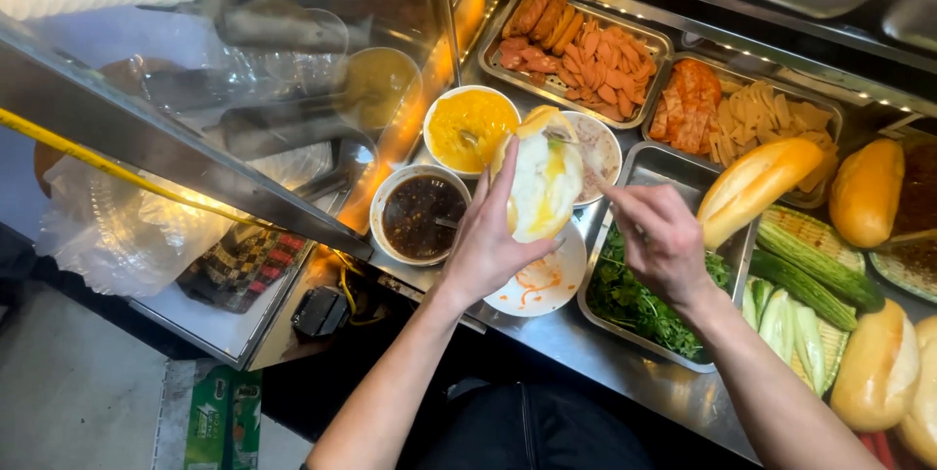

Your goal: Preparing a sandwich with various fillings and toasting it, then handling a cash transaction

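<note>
a: what are the hands doing?

b: the left hand (pixel 485 241) holds a split-open bread roll with a white inside and yellow smears (pixel 543 182), its grip curled round the roll's lower edge, fingers up the left side. the roll sits in the air above the steel counter (pixel 576 333), over a white plate with orange sauce streaks (pixel 542 285).

a: and the other hand?

b: the right hand (pixel 664 236) is just right of the roll, its grip pinched closed on a thin metal utensil (pixel 576 163) whose tip reaches the top of the roll. which kind of utensil it is i cannot tell.

a: what lies around them?

b: behind the roll, a white bowl of yellow sauce (pixel 470 128) and a white bowl of pale spread (pixel 600 143). left of the roll, a white bowl of dark sauce (pixel 423 214) with a spoon in it. further back, a steel tray of sliced red sausage (pixel 576 55), and beside it a steel tray of red and pale sliced meats (pixel 742 114). below the right hand, a steel tray of green herbs (pixel 634 304). a golden baguette (pixel 756 187) rests on that tray's far corner, touching it. to the right lie green cucumbers (pixel 815 270) and more golden rolls (pixel 874 367).
</note>
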